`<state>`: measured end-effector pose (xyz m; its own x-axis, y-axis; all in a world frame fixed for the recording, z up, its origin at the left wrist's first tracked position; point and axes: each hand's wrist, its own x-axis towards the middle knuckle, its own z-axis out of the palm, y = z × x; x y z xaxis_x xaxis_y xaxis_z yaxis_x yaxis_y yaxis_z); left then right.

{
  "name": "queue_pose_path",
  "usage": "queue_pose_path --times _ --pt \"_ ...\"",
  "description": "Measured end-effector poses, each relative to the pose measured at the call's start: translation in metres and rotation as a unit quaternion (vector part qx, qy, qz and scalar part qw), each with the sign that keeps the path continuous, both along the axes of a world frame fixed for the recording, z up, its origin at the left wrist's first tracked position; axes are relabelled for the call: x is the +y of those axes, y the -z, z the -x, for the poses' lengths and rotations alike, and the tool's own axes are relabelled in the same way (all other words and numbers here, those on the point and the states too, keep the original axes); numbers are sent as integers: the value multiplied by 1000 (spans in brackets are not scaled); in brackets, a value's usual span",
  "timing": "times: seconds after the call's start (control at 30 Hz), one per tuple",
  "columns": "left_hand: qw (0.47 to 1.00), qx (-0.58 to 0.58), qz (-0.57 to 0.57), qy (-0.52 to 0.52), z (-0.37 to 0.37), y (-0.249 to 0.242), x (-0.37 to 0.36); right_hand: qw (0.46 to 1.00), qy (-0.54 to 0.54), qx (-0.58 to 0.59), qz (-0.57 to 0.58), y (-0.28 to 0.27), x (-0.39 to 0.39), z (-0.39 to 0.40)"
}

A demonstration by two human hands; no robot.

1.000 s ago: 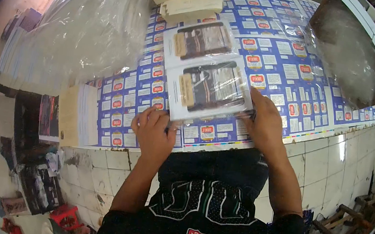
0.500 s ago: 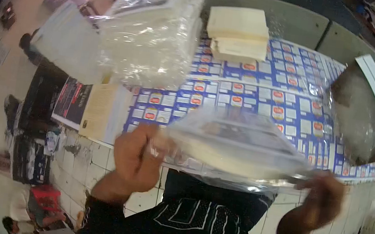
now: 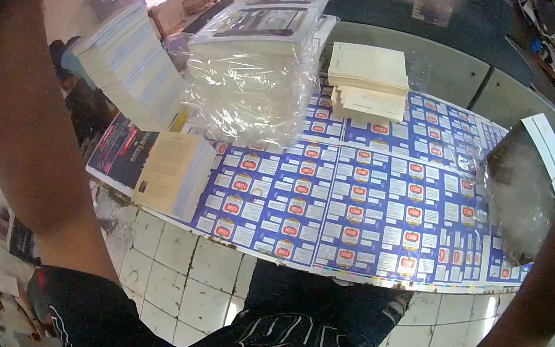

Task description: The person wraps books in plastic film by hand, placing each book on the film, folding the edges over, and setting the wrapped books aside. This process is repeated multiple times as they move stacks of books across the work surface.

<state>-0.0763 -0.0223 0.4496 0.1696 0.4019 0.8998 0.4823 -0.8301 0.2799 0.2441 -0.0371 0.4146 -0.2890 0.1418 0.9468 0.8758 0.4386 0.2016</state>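
Note:
Both my forearms rise along the left and right edges of the view, and neither hand shows; what they hold, if anything, is hidden. Between them lies a table covered with blue printed sheets (image 3: 357, 213) bearing red labels. A tall stack of books wrapped in clear plastic (image 3: 246, 91) stands at the back left. Right of it sits a small pile of cream paper blocks (image 3: 369, 69). A brown piece in clear plastic (image 3: 520, 186) lies at the right, beside a white strip (image 3: 550, 159).
A leaning stack of books (image 3: 130, 60) stands at the left, above a cream booklet (image 3: 168, 169) and a dark printed cover (image 3: 110, 150). Grey cabinets (image 3: 441, 69) line the back. Another person (image 3: 9, 292) is at the lower left.
Both hands have gone up and out of view from the table's front edge. The plastic-wrapped item they held there is no longer visible.

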Motion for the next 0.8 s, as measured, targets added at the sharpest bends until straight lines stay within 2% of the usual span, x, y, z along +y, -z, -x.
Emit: queue_pose_path --times 0.1,0.17,0.2,0.23,0.27,0.3,0.33,0.37,0.4,0.47,0.53,0.57,0.6,0.63,0.67,0.7,0.73,0.8 --pt "997 -50 17 -64 59 -5 37 993 -3 -93 -71 -5 20 30" --pt "989 -73 80 -103 92 23 69 982 32 -158 -98 18 43 54" --pt "990 -39 123 -52 103 54 81 983 37 -150 -100 37 50 66" --pt "984 43 78 -154 139 88 112 990 -130 12 59 79 67 85" --pt "969 57 168 -173 133 117 115 919 -289 169 210 117 85 98" --pt "969 135 96 -181 137 157 124 915 -267 174 248 144 96 105" --pt "937 179 154 -258 137 190 128 916 -217 158 297 173 104 114" --pt "924 130 225 -281 130 213 125 884 -274 142 351 196 106 119" --pt "925 132 226 -277 138 225 123 873 -305 161 346 213 103 127" --pt "942 197 161 -217 150 248 132 859 -299 189 371 229 102 133" --pt "941 183 211 -189 138 245 124 858 -305 208 357 239 96 125" --pt "932 217 186 -223 155 257 138 875 -300 184 333 248 92 115" --pt "906 339 99 -233 193 273 165 877 -267 194 348 262 74 94" --pt "914 205 269 -224 159 259 131 876 -281 230 318 271 51 82" --pt "899 220 218 -308 121 255 87 872 -301 262 282 279 33 73" --pt "912 196 157 -324 112 263 60 861 -245 275 352 293 14 50" --pt "937 129 136 -296 91 269 29 842 -190 286 417 313 -7 16" --pt "962 34 88 -255 64 294 -22 843 47 315 434 363 -30 -53"
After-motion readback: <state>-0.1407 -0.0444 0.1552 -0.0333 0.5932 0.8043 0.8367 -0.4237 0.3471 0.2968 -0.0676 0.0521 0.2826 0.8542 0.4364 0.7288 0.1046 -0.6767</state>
